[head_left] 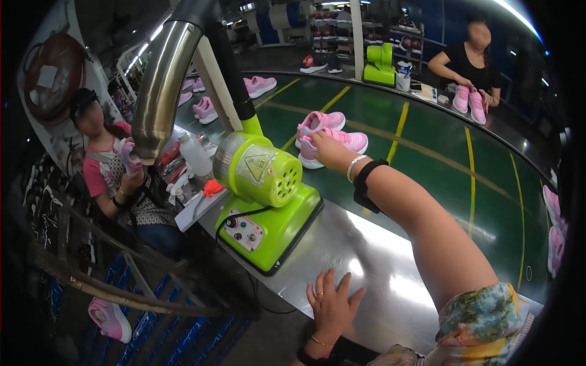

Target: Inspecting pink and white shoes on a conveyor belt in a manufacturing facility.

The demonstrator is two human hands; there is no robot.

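Note:
My right hand [331, 152] reaches out over the green belt, its fingers closed at the collar of a pink sneaker [354, 141] with a white sole. Right behind that shoe stands a second pink sneaker [334, 119]. Part of the nearer shoe is hidden by my hand. My left hand [333, 304] rests at the edge of the shiny metal tabletop [372, 262], fingers spread and holding nothing. Left of both hands stands a bright green machine [268, 201] with a round vented housing and a knob panel.
A metal duct [165, 85] hangs at upper left. More pink sneakers [259, 86] lie along the green belt [427, 146]. One co-worker [116, 152] holds a shoe at left; another [476, 67] handles a pair across the belt. A pink shoe [110, 318] sits on the lower-left rack.

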